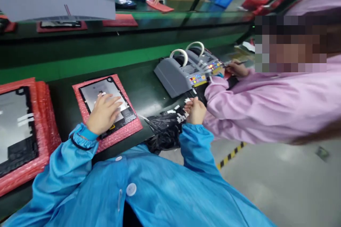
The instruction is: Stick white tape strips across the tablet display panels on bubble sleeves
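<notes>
My left hand (103, 112) lies flat with fingers spread on the back of a tablet panel (92, 90), which rests on a pink bubble-wrap pad (128, 129). My right hand (195, 110) is closed in a pinch at the table edge, beside several small white tape strips (179, 112) stuck along the edge. What its fingertips grip is too small to make out. A black plastic bag (163, 131) hangs below the tape strips.
Two grey tape dispensers (183, 72) stand right of the panel. A co-worker in a pink coat (266, 106) leans in at the right, a hand (237, 68) on a tool. Another panel on pink wrap (18, 131) lies at left. A green conveyor (106, 48) runs behind.
</notes>
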The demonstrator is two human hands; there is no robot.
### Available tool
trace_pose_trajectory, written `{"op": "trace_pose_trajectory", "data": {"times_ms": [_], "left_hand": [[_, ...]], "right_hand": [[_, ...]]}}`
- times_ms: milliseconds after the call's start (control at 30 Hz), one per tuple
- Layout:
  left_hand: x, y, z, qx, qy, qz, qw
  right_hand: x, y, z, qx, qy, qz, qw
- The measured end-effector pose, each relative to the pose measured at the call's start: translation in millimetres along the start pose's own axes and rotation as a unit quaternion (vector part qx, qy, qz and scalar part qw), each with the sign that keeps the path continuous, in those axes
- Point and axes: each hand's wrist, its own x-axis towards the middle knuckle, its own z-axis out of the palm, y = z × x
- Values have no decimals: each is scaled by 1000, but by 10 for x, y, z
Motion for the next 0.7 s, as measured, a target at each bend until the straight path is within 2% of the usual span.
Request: {"op": "trace_pose_trajectory", "data": {"times_ms": [67, 133, 200, 300, 367, 500, 700], "left_hand": [[39, 150, 11, -8, -23, 41, 999], [61, 215, 26, -10, -41, 52, 998], [67, 190, 36, -12, -49, 44, 998], [68, 60, 39, -23, -37, 29, 999], [83, -26, 38, -33, -22, 26, 999], [144, -104, 51, -46, 2, 27, 999], [185, -104, 91, -49, 5, 28, 998]], "right_hand": [[125, -61, 26, 35, 11, 26, 999], [229, -113, 76, 53, 1, 25, 998], [290, -132, 100, 54, 6, -14, 998], [316, -102, 65, 41, 49, -109, 992], [319, -71, 27, 40, 60, -133, 989], [352, -61, 9, 57, 47, -94, 993], [397, -120, 63, 60, 43, -72, 995]]}}
